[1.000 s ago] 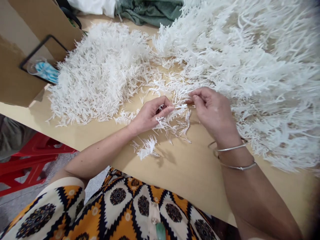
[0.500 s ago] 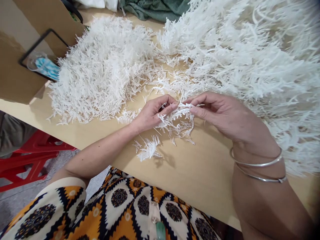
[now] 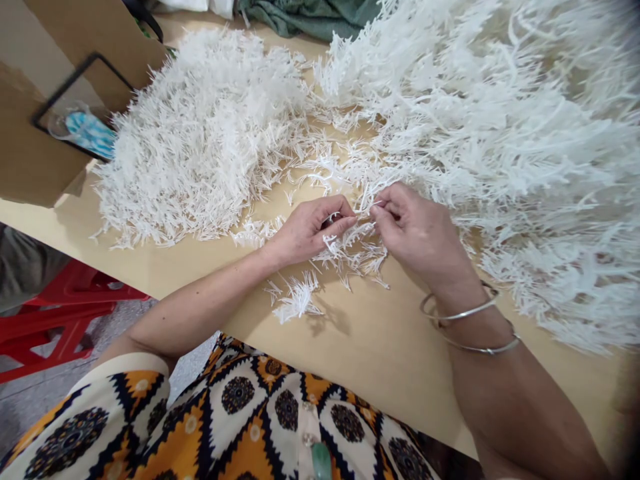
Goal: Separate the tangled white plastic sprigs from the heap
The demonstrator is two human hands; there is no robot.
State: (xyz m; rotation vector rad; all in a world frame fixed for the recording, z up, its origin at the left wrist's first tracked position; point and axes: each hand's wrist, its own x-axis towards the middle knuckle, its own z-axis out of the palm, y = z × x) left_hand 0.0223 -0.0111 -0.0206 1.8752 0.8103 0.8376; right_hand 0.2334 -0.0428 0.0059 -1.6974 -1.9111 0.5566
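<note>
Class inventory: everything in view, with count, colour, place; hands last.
Table: one, tan, centre
Smaller pile: one, white, left
Larger pile: one, white, right
Loose sprigs: many, white, between the piles
Small tuft: one, white, table's near side
Cardboard box: one, brown, left edge
Frame: one, black, by box
Patterned item: one, blue-white, at frame
Cloth: one, green, top edge
Pale fabric: count unclear, white, top edge
Dark fabric: one, grey, left edge
Stools: count unclear, red, lower left
Floor: one, grey, lower left
Garment: one, multicoloured, bottom
Ornament: one, green, bottom
Bangles: two, silver, right wrist
Left hand: one, pinching white strands, centre
Right hand: one, pinching strands, centre
</note>
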